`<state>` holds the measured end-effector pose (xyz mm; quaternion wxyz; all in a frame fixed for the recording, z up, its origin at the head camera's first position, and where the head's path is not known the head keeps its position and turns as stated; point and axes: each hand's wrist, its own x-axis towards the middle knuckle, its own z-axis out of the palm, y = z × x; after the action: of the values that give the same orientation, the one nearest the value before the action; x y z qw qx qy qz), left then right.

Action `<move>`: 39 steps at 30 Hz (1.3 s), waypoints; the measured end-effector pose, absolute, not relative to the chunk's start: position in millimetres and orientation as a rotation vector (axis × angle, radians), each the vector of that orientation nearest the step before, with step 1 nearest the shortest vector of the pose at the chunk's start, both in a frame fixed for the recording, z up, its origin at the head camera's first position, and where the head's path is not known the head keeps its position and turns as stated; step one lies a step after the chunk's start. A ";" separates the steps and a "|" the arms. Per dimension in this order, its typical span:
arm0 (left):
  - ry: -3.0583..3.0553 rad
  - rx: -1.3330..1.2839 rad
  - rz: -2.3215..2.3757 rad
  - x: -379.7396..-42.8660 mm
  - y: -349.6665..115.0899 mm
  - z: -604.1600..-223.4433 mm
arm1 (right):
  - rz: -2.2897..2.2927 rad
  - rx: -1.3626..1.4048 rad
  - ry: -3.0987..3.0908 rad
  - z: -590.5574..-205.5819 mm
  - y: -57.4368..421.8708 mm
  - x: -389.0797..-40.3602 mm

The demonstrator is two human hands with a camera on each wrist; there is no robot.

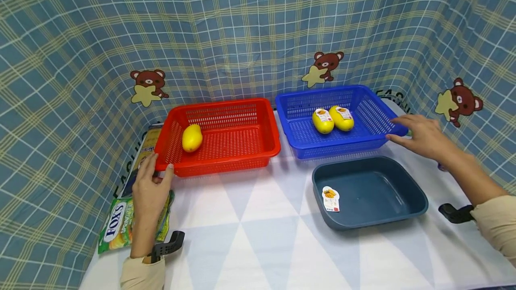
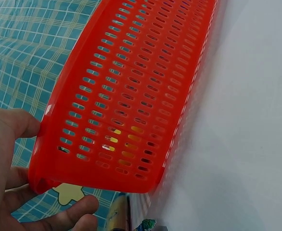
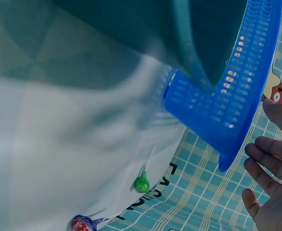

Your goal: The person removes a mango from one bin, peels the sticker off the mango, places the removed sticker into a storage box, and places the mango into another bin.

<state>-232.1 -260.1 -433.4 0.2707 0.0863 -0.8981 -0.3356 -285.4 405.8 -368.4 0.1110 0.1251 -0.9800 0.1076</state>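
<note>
The left hand (image 1: pixel 151 187) is at the front left corner of a red perforated basket (image 1: pixel 225 164), its thumb and fingers spread on either side of that corner. Its fingertips are right at the red rim in the left wrist view. One yellow mango (image 1: pixel 192 138) lies inside this basket. At the right end of a blue perforated basket (image 1: pixel 334 150), the right hand (image 1: pixel 423 135) has its fingers spread loosely beside the rim. Two yellow mangoes, one at the left (image 1: pixel 323 122) and one at the right (image 1: pixel 342 119), carry stickers and lie together in the blue basket.
A dark teal tub (image 1: pixel 367 198) with a mango sticker (image 1: pixel 331 199) inside stands in front of the blue basket. Left of the red basket lie a green Fox's bag (image 1: pixel 117 225) and other packets. Green (image 3: pixel 141 184) and purple-red (image 3: pixel 83 223) lollipops lie at the right. Plaid cloth walls the table.
</note>
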 end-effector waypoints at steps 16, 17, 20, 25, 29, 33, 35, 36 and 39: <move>-2.408 0.206 -0.896 -231.5 -259.1 -433.7 | 0.314 0.240 -2.923 -371.1 426.9 -287.8; -2.403 0.190 -0.905 -232.6 -260.3 -433.9 | 0.313 0.227 -2.938 -370.8 427.8 -288.2; -2.414 0.159 -0.934 -232.9 -263.9 -431.6 | 0.315 0.188 -2.992 -370.5 429.1 -290.3; -2.436 0.111 -0.931 -231.5 -266.1 -421.8 | 0.382 0.173 -3.046 -371.9 428.1 -293.5; -2.380 0.030 -0.885 -231.3 -252.8 -407.5 | 0.456 0.160 -3.066 -373.2 426.7 -293.8; -2.331 -0.104 -0.941 -235.2 -226.6 -387.7 | 0.512 0.142 -3.086 -372.6 427.6 -293.8; -2.346 -0.158 -0.995 -240.6 -211.9 -377.7 | 0.531 0.142 -3.089 -372.1 428.1 -294.2; -2.351 -0.194 -1.020 -244.6 -205.2 -372.9 | 0.538 0.145 -3.091 -372.1 428.4 -294.4; -2.376 -0.290 -1.103 -256.7 -185.4 -357.7 | 0.506 0.160 -3.091 -370.8 428.2 -295.1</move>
<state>-256.7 -185.4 -357.7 0.2504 -0.1067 -0.8727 -0.4054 -295.1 428.2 -370.8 0.0029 0.0510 -0.9856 0.1614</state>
